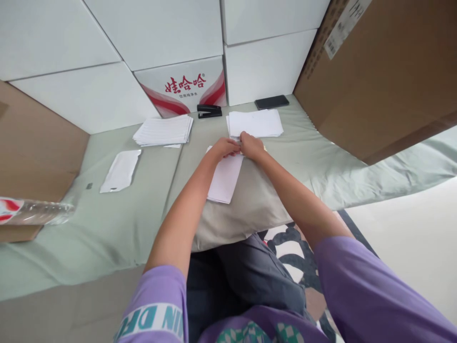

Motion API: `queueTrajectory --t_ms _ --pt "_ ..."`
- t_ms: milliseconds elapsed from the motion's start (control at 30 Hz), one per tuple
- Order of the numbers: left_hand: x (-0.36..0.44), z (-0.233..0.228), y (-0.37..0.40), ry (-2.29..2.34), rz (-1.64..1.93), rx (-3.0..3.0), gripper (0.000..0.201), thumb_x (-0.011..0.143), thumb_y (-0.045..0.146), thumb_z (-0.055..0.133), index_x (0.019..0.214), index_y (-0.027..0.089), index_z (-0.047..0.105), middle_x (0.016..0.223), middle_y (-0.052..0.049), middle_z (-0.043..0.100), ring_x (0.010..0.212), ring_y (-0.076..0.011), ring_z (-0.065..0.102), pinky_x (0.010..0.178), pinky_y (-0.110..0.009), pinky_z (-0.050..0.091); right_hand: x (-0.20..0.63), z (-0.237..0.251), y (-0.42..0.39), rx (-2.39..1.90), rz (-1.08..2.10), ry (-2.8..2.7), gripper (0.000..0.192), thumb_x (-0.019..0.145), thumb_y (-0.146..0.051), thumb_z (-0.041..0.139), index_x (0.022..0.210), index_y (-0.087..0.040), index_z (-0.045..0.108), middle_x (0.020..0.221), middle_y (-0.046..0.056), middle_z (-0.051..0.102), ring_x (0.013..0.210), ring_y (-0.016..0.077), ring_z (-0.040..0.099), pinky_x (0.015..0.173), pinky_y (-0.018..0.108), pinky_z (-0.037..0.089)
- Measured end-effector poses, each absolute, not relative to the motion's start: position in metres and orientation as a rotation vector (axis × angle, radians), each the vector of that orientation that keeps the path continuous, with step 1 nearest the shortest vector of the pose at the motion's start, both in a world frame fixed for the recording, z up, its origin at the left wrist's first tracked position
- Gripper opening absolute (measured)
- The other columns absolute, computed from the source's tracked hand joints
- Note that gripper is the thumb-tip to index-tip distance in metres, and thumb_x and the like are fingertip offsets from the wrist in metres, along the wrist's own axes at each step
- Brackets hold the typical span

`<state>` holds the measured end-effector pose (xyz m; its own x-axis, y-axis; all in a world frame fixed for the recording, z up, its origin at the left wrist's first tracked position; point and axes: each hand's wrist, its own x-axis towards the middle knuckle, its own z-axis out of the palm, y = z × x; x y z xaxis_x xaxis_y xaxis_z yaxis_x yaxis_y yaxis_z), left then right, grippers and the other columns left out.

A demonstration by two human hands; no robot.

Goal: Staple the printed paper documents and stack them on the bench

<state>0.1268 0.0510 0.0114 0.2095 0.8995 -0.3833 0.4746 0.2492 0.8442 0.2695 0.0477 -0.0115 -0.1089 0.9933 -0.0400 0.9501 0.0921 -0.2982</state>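
My left hand (227, 147) and my right hand (251, 145) meet over the top end of a small pile of white paper slips (225, 180) on the cloth-covered surface. The fingers of both hands are curled in and closed. What they pinch between them is too small and too hidden to name. A bit of something pale yellow shows at the right hand's outer edge. Just beyond the hands lies a stack of white papers (255, 124). Another stack of white papers (164, 130) sits to the left, and a black stapler (209, 111) stands between the two stacks.
At the back rise several white boxes (185, 85). Brown cartons stand at the right (385, 81) and left (39, 138). A black phone (272, 102) lies back right. A white packet (121, 170) and a clear plastic bottle (43, 212) lie on the left.
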Motion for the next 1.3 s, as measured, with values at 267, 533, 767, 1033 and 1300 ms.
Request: queueTrajectory --t_ms 267,533,767,1033,1300 --pt "0.13 0.004 0.042 1.362 0.508 1.243 0.009 0.076 0.016 0.069 0.072 0.019 0.062 0.073 -0.003 0.07 0.057 -0.0091 0.058 0.046 -0.022 0.018 0.273 -0.017 0.054 -1.957 0.47 -2.153 0.027 0.086 -0.027 0.057 0.112 -0.021 0.051 0.119 0.015 0.069 0.107 0.0309 0.064 0.081 0.038 0.045" --pt "0.141 0.011 0.039 1.443 0.514 1.244 0.022 0.079 0.01 0.066 0.067 0.018 0.051 0.066 -0.002 0.064 0.053 -0.0095 0.056 0.049 -0.024 0.019 0.272 -0.017 0.054 -1.957 0.463 -2.153 0.028 0.084 -0.026 0.06 0.111 -0.022 0.052 0.119 0.014 0.069 0.105 0.0311 0.063 0.08 0.038 0.045" --pt "0.148 0.005 0.035 1.477 0.548 1.193 0.02 0.083 0.009 0.061 0.07 0.019 0.049 0.062 0.0 0.058 0.053 -0.0101 0.055 0.049 -0.023 0.02 0.269 -0.019 0.049 -1.922 0.331 -2.222 0.028 0.085 -0.021 0.057 0.113 -0.019 0.052 0.122 0.017 0.065 0.11 0.0328 0.061 0.081 0.039 0.046" --pt "0.141 0.014 0.037 1.453 0.478 1.196 0.026 0.08 0.007 0.065 0.065 0.018 0.048 0.067 -0.002 0.062 0.051 -0.0083 0.052 0.049 -0.024 0.019 0.268 -0.015 0.044 -1.943 0.339 -2.197 0.026 0.088 -0.023 0.056 0.114 -0.019 0.052 0.12 0.018 0.067 0.111 0.0332 0.062 0.083 0.039 0.045" --pt "0.139 0.003 0.021 1.601 0.727 1.438 0.021 0.083 0.02 0.064 0.104 0.017 0.068 0.087 -0.006 0.073 0.065 -0.0135 0.064 0.061 -0.025 0.045 0.269 -0.022 0.045 -2.01 0.354 -2.034 0.028 0.096 -0.037 0.05 0.119 -0.022 0.052 0.111 0.013 0.071 0.101 0.0316 0.066 0.082 0.039 0.044"
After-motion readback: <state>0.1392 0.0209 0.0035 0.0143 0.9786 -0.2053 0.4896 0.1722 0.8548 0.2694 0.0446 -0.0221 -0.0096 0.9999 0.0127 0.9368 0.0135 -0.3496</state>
